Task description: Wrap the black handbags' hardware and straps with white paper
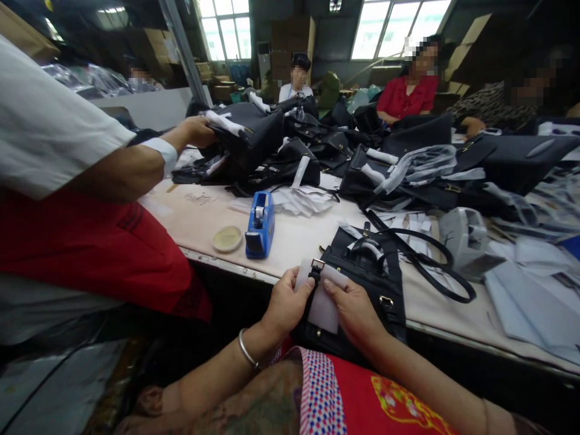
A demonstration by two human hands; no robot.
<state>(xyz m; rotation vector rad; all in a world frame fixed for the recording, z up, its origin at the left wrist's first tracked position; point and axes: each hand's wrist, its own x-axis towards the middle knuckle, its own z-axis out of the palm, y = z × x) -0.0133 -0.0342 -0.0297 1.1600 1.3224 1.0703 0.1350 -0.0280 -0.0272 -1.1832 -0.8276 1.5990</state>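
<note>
While my left hand [286, 304] and right hand [351, 309] pinch white wrap [322, 308] around a buckle [316, 270], black handbag [367, 272] beneath on worktop [290, 235], blue tape dispenser [260, 225] at 10 o'clock.

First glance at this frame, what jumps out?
At bottom centre, the left hand and right hand pinch a white sheet around the hardware of a black handbag at the table edge. A bright blue tape dispenser stands to the left, and a co-worker's hand grips another bag in the black pile behind.
</note>
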